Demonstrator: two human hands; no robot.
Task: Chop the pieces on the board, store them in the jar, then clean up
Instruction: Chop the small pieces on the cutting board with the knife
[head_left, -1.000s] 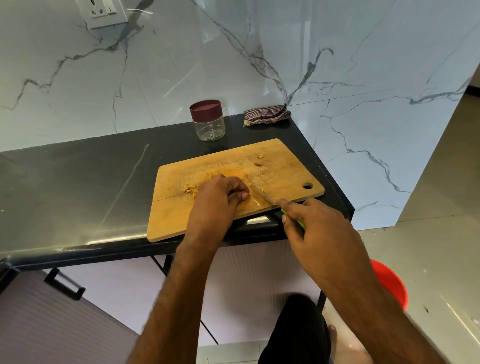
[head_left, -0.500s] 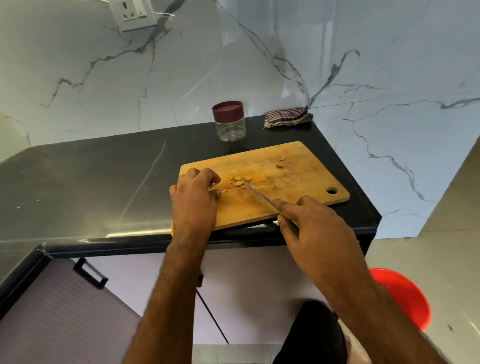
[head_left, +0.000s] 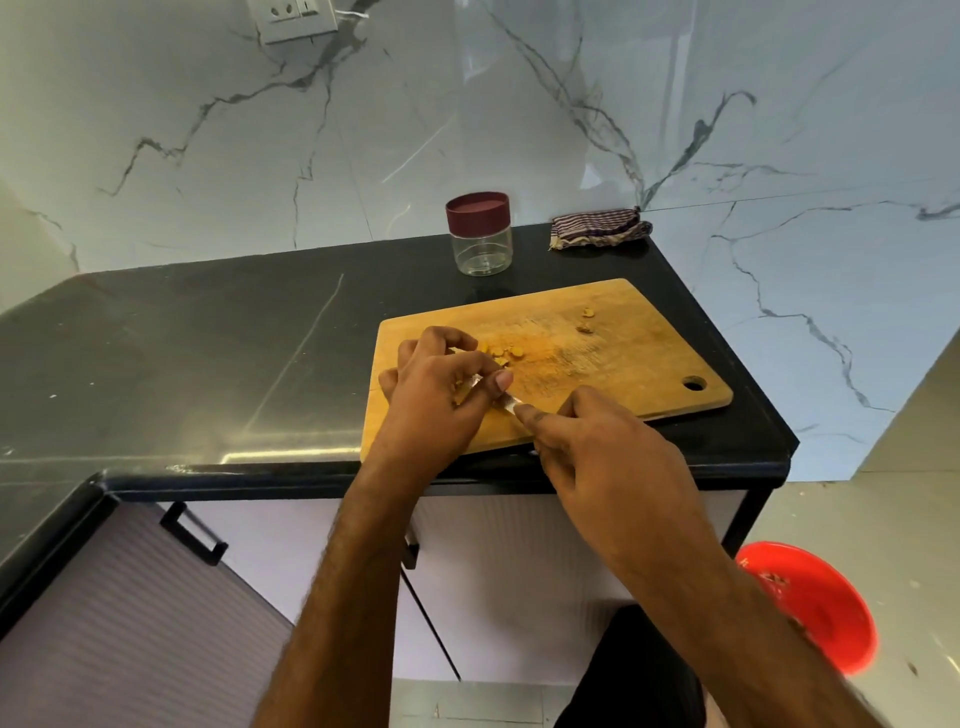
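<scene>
- Left hand (head_left: 441, 384) sat on the board's (head_left: 639, 364) near-left part, fingers curled, thumb and forefinger pinching the knife blade (head_left: 506, 399) – it looked like wiping stuck bits off the steel.
- Right hand (head_left: 597, 452) was at 5 o'clock of the left, fingers curled round the handle, forefinger along the blade's back; the handle itself was hidden.
- Blade's long axis ran from 4 o'clock up to 10 o'clock, tip under the left fingers, so where the point ended couldn't be told.
- Pieces (head_left: 501, 352) lay in a small orange-yellow cluster just at 12 o'clock of the left thumb; two strays (head_left: 586, 319) sat well apart at 2 o'clock.
- Board's long axis ran roughly 8 to 2 o'clock, hang-hole end at 3 o'clock by the counter (head_left: 208, 353) edge.
- Jar (head_left: 480, 234) stood upright at 12 o'clock of the board, maroon lid on, apparently empty; the cloth (head_left: 600, 234) lay at its 3 o'clock against the wall.
- Judgement: chopping wasn't finished – the pieces looked coarse.
- To do the step well: slide the pinch from spine toward edge, never along the edge; keep the edge turned away from the thumb.
- Then gather the strays into the cluster, tuck the left fingertips back and rock the blade through.
- Risk: the board's near edge overhung the counter, so heavy pressure there might tip it.
</scene>
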